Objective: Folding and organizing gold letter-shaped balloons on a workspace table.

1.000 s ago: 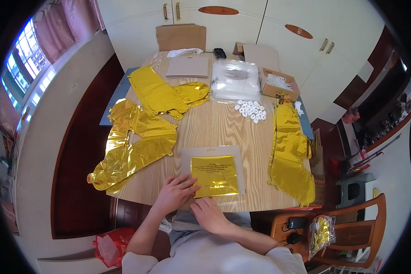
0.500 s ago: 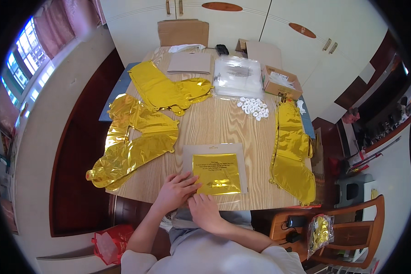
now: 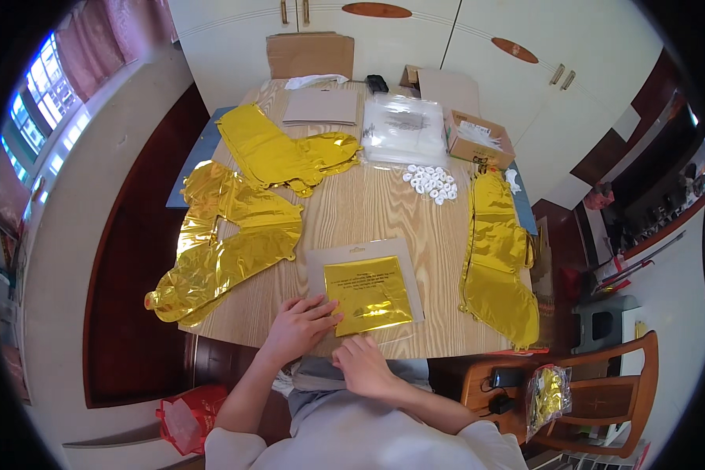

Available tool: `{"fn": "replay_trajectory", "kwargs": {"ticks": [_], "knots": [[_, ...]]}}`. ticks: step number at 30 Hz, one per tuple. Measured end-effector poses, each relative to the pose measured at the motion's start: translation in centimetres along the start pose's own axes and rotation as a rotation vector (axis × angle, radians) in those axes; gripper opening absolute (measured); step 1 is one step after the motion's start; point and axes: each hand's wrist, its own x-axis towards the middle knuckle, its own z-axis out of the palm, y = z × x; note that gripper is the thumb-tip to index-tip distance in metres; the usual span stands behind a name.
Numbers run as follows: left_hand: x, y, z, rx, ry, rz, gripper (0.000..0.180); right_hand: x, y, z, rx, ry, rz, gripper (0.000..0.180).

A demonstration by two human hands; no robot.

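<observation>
A folded gold foil balloon [image 3: 368, 301] lies on a grey backing card [image 3: 413, 274], both inside a clear plastic bag with dark print, at the table's near edge. My left hand [image 3: 301, 325] rests flat over the bag's lower left corner, fingers stretched out and touching the foil's left side. Close by, my right hand [image 3: 362, 364] is curled at the bag's near edge, its fingers bent together. Whatever those fingertips pinch, if anything, is hidden.
Flat gold foil balloons [image 3: 243, 227] spread over the left side; another gold balloon [image 3: 497, 266] lies right. Behind are grey cards [image 3: 321, 107], a stack of clear bags [image 3: 403, 131], white ring-like pieces [image 3: 431, 182] and a cardboard box [image 3: 478, 139]. A wooden chair [image 3: 603, 392] stands right.
The bag with the card and foil has turned slightly counterclockwise. My right hand has shifted right and toward me, away from the left hand, which stays at the corner.
</observation>
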Motion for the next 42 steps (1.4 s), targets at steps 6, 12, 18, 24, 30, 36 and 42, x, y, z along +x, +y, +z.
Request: {"fn": "replay_trajectory", "kwargs": {"ticks": [6,12,18,24,30,36,42], "knots": [[0.0,-0.3,-0.2,0.0,-0.044,0.038,0.031,-4.0,3.3,-3.6,0.633,0.218,-0.004,0.012],[-0.3,-0.3,-0.2,-0.005,-0.058,0.058,0.032,-9.7,7.6,-10.0,1.427,0.665,0.302,0.02],[0.4,1.0,-0.9,-0.016,-0.044,0.09,0.037,-13.1,8.8,-13.9,0.785,0.942,0.494,0.014],[0.4,1.2,-0.5,-0.026,-0.083,0.076,0.042,-13.6,9.6,-15.2,0.153,1.209,0.494,0.01],[0.6,1.1,-1.4,-0.007,-0.11,0.076,0.048,-11.6,7.7,-14.9,-0.228,0.678,0.361,0.007],[2.1,3.4,-0.4,0.031,0.03,0.132,0.039,-7.6,7.2,-9.9,-0.288,0.188,0.102,0.018],[1.8,3.3,0.2,0.082,0.059,0.13,0.034,-7.9,6.9,-8.8,-0.35,0.169,0.069,0.02]]}}
